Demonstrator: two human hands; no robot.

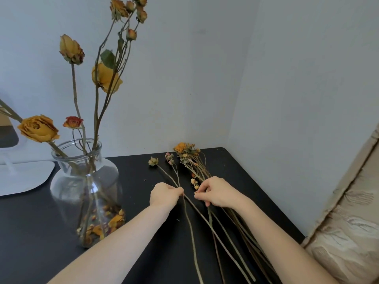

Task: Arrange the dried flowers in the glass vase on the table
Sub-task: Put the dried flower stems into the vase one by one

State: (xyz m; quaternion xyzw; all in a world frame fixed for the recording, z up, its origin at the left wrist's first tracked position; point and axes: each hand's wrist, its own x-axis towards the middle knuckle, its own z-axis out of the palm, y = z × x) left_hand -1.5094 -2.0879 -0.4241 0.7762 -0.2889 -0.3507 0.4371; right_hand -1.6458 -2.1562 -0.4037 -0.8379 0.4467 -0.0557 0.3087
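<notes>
A black surface [143, 212] fills the lower frame. The left hand [165, 194] pinches two thin stems [174, 177]; the right hand [217, 192] fingers the loose bunch [194, 160] at centre. Lift gently, by the stems, towards the vase [86, 181] at left.

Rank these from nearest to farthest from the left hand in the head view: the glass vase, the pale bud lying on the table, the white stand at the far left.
1. Pale bud: on the table just beyond the left hand, on a stem running to its fingers.
2. Glass vase: to the hand's left, standing upright.
3. White stand: past the vase, at the left edge.
</notes>
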